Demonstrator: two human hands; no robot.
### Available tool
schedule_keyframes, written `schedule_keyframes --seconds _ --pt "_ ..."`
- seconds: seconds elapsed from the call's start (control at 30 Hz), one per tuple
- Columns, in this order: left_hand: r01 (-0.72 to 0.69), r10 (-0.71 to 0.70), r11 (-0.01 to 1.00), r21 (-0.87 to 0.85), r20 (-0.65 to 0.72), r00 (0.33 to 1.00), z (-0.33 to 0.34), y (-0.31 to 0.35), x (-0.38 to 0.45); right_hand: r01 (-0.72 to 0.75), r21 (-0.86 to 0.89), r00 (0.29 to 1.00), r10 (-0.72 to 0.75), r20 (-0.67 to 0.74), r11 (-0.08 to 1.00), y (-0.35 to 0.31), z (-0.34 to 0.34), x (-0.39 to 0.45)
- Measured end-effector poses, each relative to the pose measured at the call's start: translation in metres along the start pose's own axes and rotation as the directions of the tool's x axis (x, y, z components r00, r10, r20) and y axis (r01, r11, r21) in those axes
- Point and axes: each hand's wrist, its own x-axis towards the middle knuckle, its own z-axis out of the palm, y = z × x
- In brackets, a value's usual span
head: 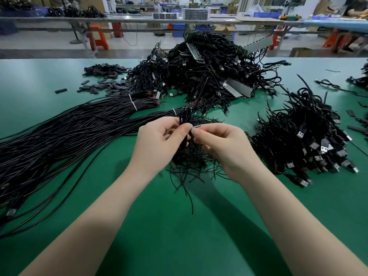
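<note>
looks like a cable assembly factory floor; green work mat [179, 226] buried in USB cable piles [310, 140], long workbenches [139, 19] behind

The tabletop [59, 80] was a plain, even green. Over its middle, the coiled cable [184, 116] and the thin tie [197, 126] were black, like the loose ties [191, 160] beneath. Toward the left edge, the black cable bundles [59, 132] wore white bands [132, 102] and showed reddish tips. By the right edge, the black cable heap [288, 132] carried silver plugs [323, 148]. The sleeves [105, 84] near the far left corner were dark grey.
</note>
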Motion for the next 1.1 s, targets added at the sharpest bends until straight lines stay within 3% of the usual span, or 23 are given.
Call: schedule_keyframes --seconds 0.23,0.33,0.4,0.43,0.5,0.53,0.57,0.6,0.63,0.67,0.7,0.77,0.8,0.9,1.1 --pt "-0.101 0.103 0.990 0.101 -0.020 0.994 0.000 0.004 -0.002 0.107 -0.096 0.994 -0.107 0.009 0.990 -0.007 -0.004 -0.002" --pt "-0.029 0.029 0.998 0.049 0.001 1.000 -0.001 0.004 0.000 0.276 -0.316 0.958 -0.286 0.014 0.908 -0.007 -0.001 -0.002" --pt "0.196 -0.186 0.968 -0.157 0.079 0.979 -0.003 0.007 0.003 0.464 -0.551 0.855 -0.513 0.075 0.693 -0.005 0.003 -0.003" --pt "0.365 -0.332 0.881 -0.299 0.157 0.930 -0.004 0.008 0.004 0.565 -0.647 0.756 -0.636 0.157 0.512 -0.003 0.004 -0.003" --pt "0.670 -0.545 0.557 -0.491 0.393 0.741 -0.006 0.011 0.005 0.678 -0.725 0.527 -0.766 0.367 0.119 0.002 0.004 -0.002" --pt "0.739 -0.580 0.424 -0.524 0.470 0.666 -0.007 0.012 0.006 0.697 -0.717 0.430 -0.782 0.451 -0.030 0.004 0.002 -0.001" --pt "0.765 -0.584 0.372 -0.526 0.508 0.633 -0.007 0.010 0.006 0.702 -0.704 0.377 -0.783 0.496 -0.108 0.005 0.001 0.000" --pt "0.759 -0.571 0.401 -0.512 0.508 0.645 -0.006 0.007 0.006 0.702 -0.703 0.368 -0.785 0.498 -0.117 0.006 -0.001 0.002" --pt "0.719 -0.546 0.480 -0.502 0.470 0.693 -0.004 0.005 0.007 0.699 -0.713 0.404 -0.793 0.456 -0.054 0.006 -0.003 0.003" --pt "0.643 -0.510 0.578 -0.502 0.393 0.765 -0.002 0.004 0.006 0.692 -0.716 0.483 -0.796 0.365 0.092 0.007 -0.003 0.003" --pt "0.554 -0.468 0.669 -0.496 0.298 0.832 0.001 0.003 0.006 0.663 -0.674 0.610 -0.757 0.233 0.326 0.006 -0.004 0.003" --pt "0.364 -0.350 0.827 -0.427 0.114 0.930 0.005 0.001 0.003 0.419 -0.400 0.889 -0.459 -0.003 0.815 0.001 -0.005 0.002" --pt "0.263 -0.266 0.901 -0.345 0.040 0.963 0.006 0.000 0.002 0.280 -0.253 0.954 -0.298 -0.032 0.926 -0.002 -0.004 0.002" --pt "0.043 -0.048 0.993 -0.112 -0.045 0.998 0.008 -0.004 -0.002 0.134 -0.153 0.991 -0.137 -0.009 0.979 -0.001 -0.004 0.001" --pt "-0.091 0.082 0.993 -0.071 -0.119 0.989 0.009 0.001 -0.007 -0.221 0.206 0.972 0.196 0.133 0.953 -0.005 0.002 -0.002"
